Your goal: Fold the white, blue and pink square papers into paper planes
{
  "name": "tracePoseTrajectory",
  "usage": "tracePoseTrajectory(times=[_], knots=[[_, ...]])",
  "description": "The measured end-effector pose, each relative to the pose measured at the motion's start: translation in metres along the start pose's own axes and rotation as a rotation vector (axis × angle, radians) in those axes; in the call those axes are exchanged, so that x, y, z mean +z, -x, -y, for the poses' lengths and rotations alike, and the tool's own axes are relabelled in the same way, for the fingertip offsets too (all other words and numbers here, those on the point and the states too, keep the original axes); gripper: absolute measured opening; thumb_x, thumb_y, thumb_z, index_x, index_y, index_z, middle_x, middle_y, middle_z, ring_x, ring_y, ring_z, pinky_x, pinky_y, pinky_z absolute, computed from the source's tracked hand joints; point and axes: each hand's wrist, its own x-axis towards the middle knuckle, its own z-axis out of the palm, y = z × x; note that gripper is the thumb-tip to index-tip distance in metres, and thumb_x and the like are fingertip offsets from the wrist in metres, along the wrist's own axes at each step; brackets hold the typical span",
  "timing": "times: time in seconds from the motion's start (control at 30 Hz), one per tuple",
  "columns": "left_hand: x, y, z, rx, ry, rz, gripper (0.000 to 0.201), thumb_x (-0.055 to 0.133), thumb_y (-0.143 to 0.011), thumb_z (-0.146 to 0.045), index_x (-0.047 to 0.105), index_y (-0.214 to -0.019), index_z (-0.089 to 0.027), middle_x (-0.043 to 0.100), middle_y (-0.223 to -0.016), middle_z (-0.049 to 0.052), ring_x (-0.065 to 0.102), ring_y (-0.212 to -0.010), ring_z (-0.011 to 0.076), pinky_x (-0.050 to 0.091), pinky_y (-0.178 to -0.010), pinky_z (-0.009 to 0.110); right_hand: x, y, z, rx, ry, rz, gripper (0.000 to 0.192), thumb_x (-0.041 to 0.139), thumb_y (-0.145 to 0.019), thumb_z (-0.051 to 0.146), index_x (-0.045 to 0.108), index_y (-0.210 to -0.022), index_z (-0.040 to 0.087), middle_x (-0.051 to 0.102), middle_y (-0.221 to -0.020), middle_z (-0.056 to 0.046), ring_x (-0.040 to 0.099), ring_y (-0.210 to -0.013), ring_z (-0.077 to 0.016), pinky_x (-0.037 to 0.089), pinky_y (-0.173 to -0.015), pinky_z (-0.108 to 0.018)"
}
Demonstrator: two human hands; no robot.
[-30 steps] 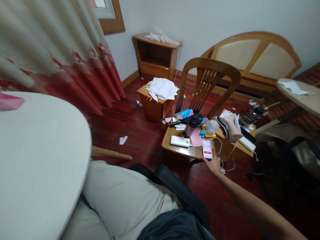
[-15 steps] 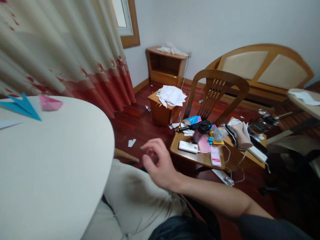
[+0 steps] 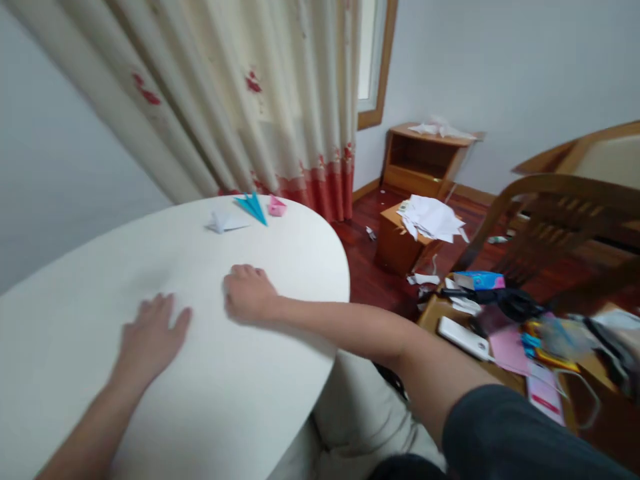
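My left hand [image 3: 153, 340] is over the white round table [image 3: 240, 393], palm down, fingers apart and holding nothing; it is slightly blurred. To its right, my right hand [image 3: 250, 293] rests on the tabletop with its fingers curled into a loose fist. Nothing shows in that fist, though its underside is hidden. Beyond both hands, near the far edge, stand three folded papers: a white one [image 3: 225, 221], a blue paper plane [image 3: 253, 208] and a small pink one [image 3: 277, 206]. Neither hand touches them.
A wooden chair [image 3: 530, 193] at the right bears a white power bank [image 3: 463, 338], pink paper [image 3: 509, 350] and a phone [image 3: 545, 393] among cables. White papers [image 3: 433, 217] lie on a low wooden box. A curtain [image 3: 280, 120] hangs behind the table.
My view has swung left to the table. My right hand has gone from above my lap onto the tabletop, its fingers curling tighter. My left hand has come into view.
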Motion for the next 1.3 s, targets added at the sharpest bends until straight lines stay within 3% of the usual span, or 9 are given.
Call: tracePoseTrajectory(times=[0.07,0.33,0.53,0.63,0.77,0.93,1.03,1.1,1.3], knots=[[0.005,0.004,0.017,0.018,-0.046,-0.061,0.063,0.019,-0.099,-0.045,0.035,-0.148,-0.009,0.028,-0.158,0.012,0.022,-0.147,0.0303,0.023,-0.115,0.055,0.008,-0.010,0.004,-0.051,0.026,-0.006,0.031,0.048,-0.093,0.031,0.057,-0.114,0.010,0.051,-0.137,-0.020,0.041,-0.129,-0.0293,0.037,-0.104,-0.046],[0.012,0.009,0.021,0.043,-0.041,-0.064,0.062,0.025,-0.099,-0.049,0.031,-0.153,-0.020,0.024,-0.161,0.008,0.019,-0.149,0.0292,0.019,-0.117,0.059,0.038,-0.063,0.021,-0.196,0.038,0.096,0.043,0.040,-0.097,0.034,0.048,-0.133,0.012,0.039,-0.152,-0.019,0.030,-0.142,-0.0297,0.020,-0.114,-0.054],[0.011,-0.016,0.031,-0.054,0.057,-0.120,0.060,0.031,-0.097,-0.045,0.038,-0.149,-0.016,0.032,-0.158,0.011,0.025,-0.147,0.0302,0.022,-0.117,0.056,0.047,-0.086,0.021,-0.237,-0.022,0.090,0.034,0.045,-0.094,0.026,0.056,-0.124,0.016,0.050,-0.143,-0.015,0.040,-0.135,-0.0269,0.027,-0.111,-0.048],[0.010,-0.035,0.031,-0.191,0.076,-0.168,0.059,0.034,-0.096,-0.040,0.042,-0.146,-0.010,0.035,-0.155,0.015,0.027,-0.146,0.0322,0.024,-0.117,0.053,0.047,-0.093,0.011,-0.181,-0.166,-0.040,0.036,0.046,-0.089,0.017,0.058,-0.122,0.013,0.059,-0.129,-0.014,0.050,-0.122,-0.0235,0.035,-0.107,-0.038],[0.007,-0.059,0.026,-0.264,0.120,-0.203,0.058,0.038,-0.095,-0.038,0.041,-0.145,-0.008,0.040,-0.152,0.019,0.031,-0.143,0.0338,0.024,-0.116,0.054,0.029,-0.103,-0.025,-0.101,-0.247,-0.374,0.038,0.045,-0.086,0.017,0.059,-0.121,0.016,0.059,-0.123,-0.012,0.049,-0.119,-0.0250,0.037,-0.104,-0.039],[0.005,-0.084,0.015,0.029,0.250,-0.307,0.055,0.045,-0.095,-0.032,0.037,-0.146,-0.013,0.049,-0.144,0.016,0.046,-0.134,0.0243,0.035,-0.113,0.037,-0.013,-0.130,-0.116,0.343,-0.268,-0.858,0.039,0.043,-0.087,0.027,0.054,-0.123,0.018,0.053,-0.128,-0.015,0.044,-0.123,-0.0301,0.032,-0.104,-0.052],[0.005,-0.103,0.004,0.163,0.329,-0.376,0.046,0.049,-0.094,-0.027,0.044,-0.139,-0.019,0.050,-0.142,0.012,0.047,-0.132,0.0219,0.035,-0.113,0.036,-0.023,-0.148,-0.171,0.499,-0.451,-0.888,0.039,0.044,-0.086,0.030,0.056,-0.121,0.017,0.052,-0.129,-0.015,0.043,-0.126,-0.0283,0.031,-0.106,-0.049],[0.006,-0.119,-0.006,0.207,0.365,-0.393,0.037,0.050,-0.093,-0.025,0.052,-0.130,-0.022,0.048,-0.143,0.010,0.048,-0.131,0.0217,0.036,-0.113,0.037,-0.022,-0.159,-0.194,0.517,-0.520,-0.839,0.036,0.041,-0.087,0.032,0.059,-0.114,0.016,0.059,-0.118,-0.015,0.054,-0.113,-0.0262,0.040,-0.099,-0.046],[0.016,-0.168,-0.027,0.453,0.362,-0.277,0.041,0.052,-0.095,-0.031,0.054,-0.135,-0.027,0.032,-0.156,0.009,0.027,-0.146,0.0265,0.026,-0.118,0.048,-0.004,-0.190,-0.210,0.463,-0.653,-0.711,0.030,0.048,-0.086,0.043,0.066,-0.092,0.020,0.069,-0.095,-0.008,0.063,-0.095,-0.0219,0.047,-0.088,-0.037]])
